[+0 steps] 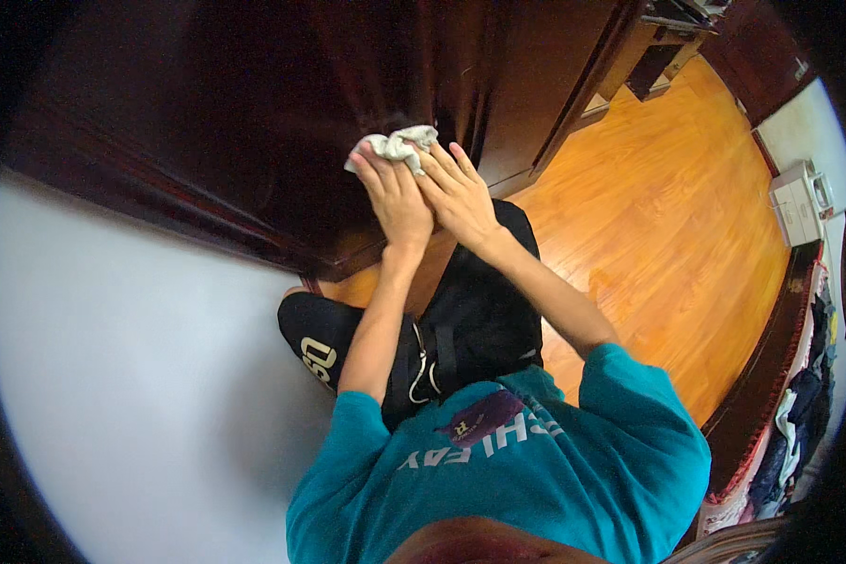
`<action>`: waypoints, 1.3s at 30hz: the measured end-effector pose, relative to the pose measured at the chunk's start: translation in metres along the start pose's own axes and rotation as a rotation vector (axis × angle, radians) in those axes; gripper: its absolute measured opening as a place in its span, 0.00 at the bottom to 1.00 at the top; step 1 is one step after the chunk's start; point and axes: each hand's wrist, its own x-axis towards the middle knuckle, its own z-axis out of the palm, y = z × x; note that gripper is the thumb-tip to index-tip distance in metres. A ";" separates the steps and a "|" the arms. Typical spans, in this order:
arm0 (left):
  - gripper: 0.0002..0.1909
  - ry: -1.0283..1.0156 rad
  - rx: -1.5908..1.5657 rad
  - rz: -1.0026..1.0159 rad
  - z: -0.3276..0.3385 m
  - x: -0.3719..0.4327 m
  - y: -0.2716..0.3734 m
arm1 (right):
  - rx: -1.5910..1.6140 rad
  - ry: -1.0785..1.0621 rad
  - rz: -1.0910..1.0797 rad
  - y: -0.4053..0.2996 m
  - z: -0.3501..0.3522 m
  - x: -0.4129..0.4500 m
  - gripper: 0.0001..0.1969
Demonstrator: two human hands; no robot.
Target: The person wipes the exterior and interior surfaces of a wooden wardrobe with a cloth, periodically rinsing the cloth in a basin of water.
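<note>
Both hands lie side by side on a crumpled pale cloth (398, 146), pressed against the dark, glossy wooden front of a cabinet (254, 106). My left hand (400, 201) has its fingers stretched over the cloth's left and lower part. My right hand (457, 190) touches it from the right, with its fingertips on the cloth's right edge and its thumb side against the other hand. The fingers lie flat and extended, not curled round the cloth. Part of the cloth is hidden under the fingers.
A white wall (127, 338) stands close on the left. The wooden floor (663, 225) stretches to the right. Beyond it are a small white drawer unit (797, 204) and a bed edge with piled clothes (775, 451). Wooden furniture with shelves (648, 63) stands at the upper right.
</note>
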 end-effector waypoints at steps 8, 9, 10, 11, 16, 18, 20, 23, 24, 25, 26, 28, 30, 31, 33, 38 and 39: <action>0.26 -0.070 0.157 0.186 0.010 -0.035 -0.051 | 0.161 0.029 0.058 -0.016 0.038 -0.028 0.22; 0.26 -0.114 0.169 0.191 0.012 -0.038 -0.054 | 0.145 -0.014 0.038 -0.009 0.041 -0.035 0.22; 0.26 -0.136 0.150 0.200 0.008 -0.035 -0.051 | 0.110 -0.048 0.039 -0.004 0.041 -0.036 0.22; 0.27 -0.102 0.191 0.214 0.007 -0.033 -0.048 | 0.120 -0.074 0.031 0.001 0.040 -0.037 0.22; 0.26 0.101 0.178 0.245 -0.032 0.042 -0.004 | 0.187 0.184 0.062 0.011 0.006 0.017 0.23; 0.24 0.164 0.229 0.314 -0.060 0.094 0.031 | 0.214 0.306 0.130 0.017 -0.027 0.058 0.24; 0.21 0.144 0.307 0.388 -0.087 0.142 0.068 | 0.217 0.398 0.184 0.029 -0.060 0.092 0.26; 0.20 0.196 0.354 0.416 -0.097 0.163 0.090 | 0.243 0.443 0.172 0.042 -0.068 0.101 0.26; 0.21 0.188 0.374 0.426 -0.095 0.157 0.085 | 0.264 0.436 0.175 0.041 -0.064 0.098 0.25; 0.21 0.176 0.389 0.440 -0.089 0.147 0.078 | 0.269 0.440 0.174 0.038 -0.052 0.088 0.25; 0.22 0.122 0.415 0.438 -0.082 0.135 0.071 | 0.334 0.406 0.188 0.033 -0.037 0.074 0.25; 0.22 0.038 0.359 0.448 -0.070 0.109 0.052 | 0.403 0.367 0.194 0.025 -0.025 0.059 0.24; 0.22 0.027 0.316 0.453 -0.069 0.100 0.049 | 0.381 0.349 0.193 0.022 -0.022 0.051 0.22; 0.22 0.025 0.315 0.452 -0.078 0.101 0.055 | 0.380 0.347 0.195 0.021 -0.021 0.047 0.22; 0.22 -0.125 0.010 0.368 -0.100 0.112 0.066 | 0.418 0.399 0.255 0.017 -0.027 0.049 0.20; 0.17 0.178 -0.221 0.247 -0.163 0.152 0.090 | 0.462 0.384 0.392 0.014 -0.059 0.059 0.21; 0.16 0.172 -0.270 0.164 -0.182 0.159 0.096 | 0.498 0.316 0.439 0.004 -0.069 0.061 0.20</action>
